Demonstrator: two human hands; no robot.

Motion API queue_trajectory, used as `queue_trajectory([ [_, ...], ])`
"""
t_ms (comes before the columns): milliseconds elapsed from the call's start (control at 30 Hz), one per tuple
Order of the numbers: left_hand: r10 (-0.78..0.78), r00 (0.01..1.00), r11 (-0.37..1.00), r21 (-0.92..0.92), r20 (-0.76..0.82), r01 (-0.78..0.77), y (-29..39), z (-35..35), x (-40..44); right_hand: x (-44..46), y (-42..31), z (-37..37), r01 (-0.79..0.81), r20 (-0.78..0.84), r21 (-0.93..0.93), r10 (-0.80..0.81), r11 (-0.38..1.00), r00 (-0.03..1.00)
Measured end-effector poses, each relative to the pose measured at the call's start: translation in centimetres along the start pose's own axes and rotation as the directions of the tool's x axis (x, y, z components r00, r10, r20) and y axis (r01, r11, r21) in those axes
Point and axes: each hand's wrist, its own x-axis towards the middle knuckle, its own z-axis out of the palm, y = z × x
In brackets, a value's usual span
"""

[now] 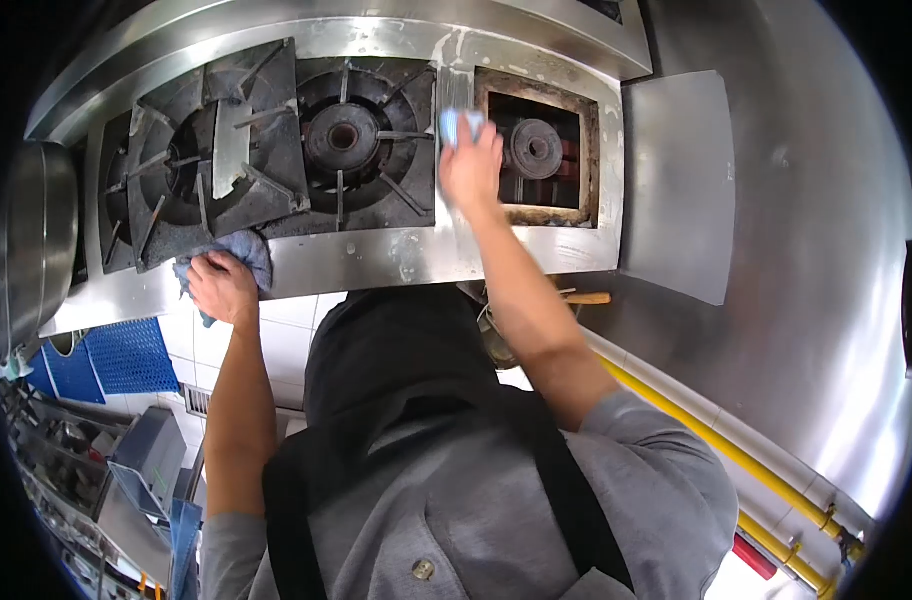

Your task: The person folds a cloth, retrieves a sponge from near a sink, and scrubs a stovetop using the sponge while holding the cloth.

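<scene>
My right hand [470, 172] is closed on a light blue and white cloth [449, 125], slightly blurred, on the steel strip between two burner openings of the stove [361, 262]. My left hand [222, 287] presses a grey-blue rag [251, 252] against the front edge of the stove. Just right of my right hand, a round burner [536, 149] shows in a square opening with a browned, stained rim and no grate over it. Black grates [406, 185] cover the burners on the left, and one grate lies askew over another.
A large metal pot [48, 240] stands at the far left. Right of the stove are a grey panel [679, 185] and a steel surface [806, 200]. Below run yellow pipes [696, 425]. A wooden handle [588, 298] sticks out under the front edge. Blue mats [131, 356] lie lower left.
</scene>
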Motion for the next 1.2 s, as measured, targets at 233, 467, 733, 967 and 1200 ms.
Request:
queue_trajectory([
  [233, -0.005, 1.0, 1.0, -0.002, -0.009, 0.005, 0.1, -0.1, 0.1, -4.5, 0.4, -0.4, 0.05, -0.01, -0.017, -0.05, 0.999, 0.999],
  [467, 0.039, 0.998, 0.999, -0.023, -0.047, -0.04, -0.1, 0.2, 0.2, 11.0, 0.2, 2.5, -0.068, 0.032, -0.052, 0.07, 0.996, 0.997],
  [733, 0.035, 0.997, 0.999, 0.013, -0.063, -0.035, -0.1, 0.0, 0.2, 0.3, 0.3, 0.6, 0.008, 0.02, -0.011, -0.008, 1.0, 1.0],
  [967, 0.032, 0.999, 0.999, -0.005, -0.033, -0.032, 0.2, -0.5, 0.1, 9.6, -0.1, 2.1, -0.012, 0.0, -0.005, 0.012, 1.0, 1.0],
  [1200, 0.033, 0.998, 0.999, 0.025, -0.052, -0.032, -0.1, -0.1, 0.1, 3.9, 0.2, 1.2, 0.009, 0.004, 0.017, -0.009, 1.0, 1.0],
])
